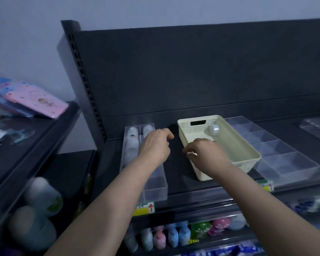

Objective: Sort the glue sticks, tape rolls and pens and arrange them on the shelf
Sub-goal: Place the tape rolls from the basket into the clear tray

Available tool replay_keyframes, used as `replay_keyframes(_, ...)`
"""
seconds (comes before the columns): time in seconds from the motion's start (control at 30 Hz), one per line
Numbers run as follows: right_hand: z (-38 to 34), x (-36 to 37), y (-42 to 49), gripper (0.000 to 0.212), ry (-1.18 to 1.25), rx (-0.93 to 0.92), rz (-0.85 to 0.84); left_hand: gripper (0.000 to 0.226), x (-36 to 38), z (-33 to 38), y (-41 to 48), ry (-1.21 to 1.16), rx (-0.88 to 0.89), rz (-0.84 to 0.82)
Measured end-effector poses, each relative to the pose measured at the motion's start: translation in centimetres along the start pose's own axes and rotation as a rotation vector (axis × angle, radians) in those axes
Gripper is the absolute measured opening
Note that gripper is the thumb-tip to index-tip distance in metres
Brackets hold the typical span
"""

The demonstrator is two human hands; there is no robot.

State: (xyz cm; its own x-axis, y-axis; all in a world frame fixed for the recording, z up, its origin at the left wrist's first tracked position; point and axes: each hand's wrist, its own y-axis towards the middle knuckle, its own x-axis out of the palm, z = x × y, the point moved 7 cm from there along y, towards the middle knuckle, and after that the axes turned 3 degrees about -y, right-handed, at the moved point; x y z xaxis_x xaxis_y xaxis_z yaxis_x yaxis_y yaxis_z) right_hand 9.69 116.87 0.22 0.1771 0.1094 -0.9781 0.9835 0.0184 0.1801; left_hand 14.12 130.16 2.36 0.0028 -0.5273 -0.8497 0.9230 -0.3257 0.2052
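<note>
Item: small white tape roll (214,129) in cream plastic basket (248,156) | likely light, rigid, rolls; pinch across edges | right hand (205,154) grips basket rim | left hand (155,145) loosely curled, empty

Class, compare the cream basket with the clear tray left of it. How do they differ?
The cream basket is opaque with perforated walls; the clear tray is see-through. The basket holds one white item; the tray holds several. The basket is wider; the tray narrower. Both sit on the shelf.
</note>
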Motion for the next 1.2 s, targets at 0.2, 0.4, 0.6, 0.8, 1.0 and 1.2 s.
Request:
replay_keyframes(0.2,11.6,-1.4,-0.8,0.032,0.013,0.242,0.023,0.021,6.7,7.1,4.7,-0.041,0.082,-0.150)
replay_keyframes(0.4,16.8,-1.2,0.5,0.034,0.054,0.236,0.016,0.026,15.4,11.1,7.8,0.189,0.068,-0.489)
replay_keyframes(0.6,18.6,-0.4,4.1,0.032,0.084,0.192,-0.012,0.025,18.1,10.7,9.5,0.320,0.022,-0.565)
replay_keyframes(0.8,17.5,1.5,10.3,0.037,0.109,0.146,-0.065,0.009,12.2,7.8,12.7,0.337,-0.140,-0.308)
replay_keyframes(1.0,15.7,4.0,13.6,0.035,-0.091,0.113,-0.194,0.014,9.6,5.5,12.9,0.257,-0.204,-0.105)
replay_keyframes(1.2,15.9,4.6,14.8,0.033,-0.023,0.158,-0.128,0.012,7.7,4.6,12.6,0.062,-0.216,0.050)
